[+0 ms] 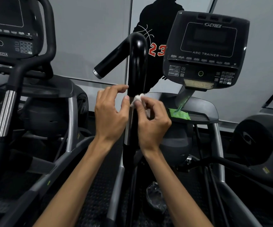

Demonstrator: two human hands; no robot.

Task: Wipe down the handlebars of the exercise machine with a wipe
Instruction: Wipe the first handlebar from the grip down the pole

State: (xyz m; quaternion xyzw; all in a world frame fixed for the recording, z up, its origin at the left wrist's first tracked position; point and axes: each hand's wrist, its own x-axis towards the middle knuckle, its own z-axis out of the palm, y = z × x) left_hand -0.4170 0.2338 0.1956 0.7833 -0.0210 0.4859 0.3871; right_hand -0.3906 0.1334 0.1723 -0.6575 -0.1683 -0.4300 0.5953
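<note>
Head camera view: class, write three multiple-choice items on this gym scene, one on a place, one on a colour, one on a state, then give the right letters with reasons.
1. Where does the green wipe packet lie?
A. on the floor
B. on the ledge under the Arc Trainer console
C. in the left hand

2. What colour is the wipe?
A. white
B. blue
C. yellow

3. What is the right hand doing?
A. hanging idle
B. pressing a console button
C. pinching the wipe against the handlebar

Answers: 1 B, the packet rests below the console; 2 A, the wad is white; 3 C, its fingers hold the wipe at the black bar, while the left hand holds nothing.
</note>
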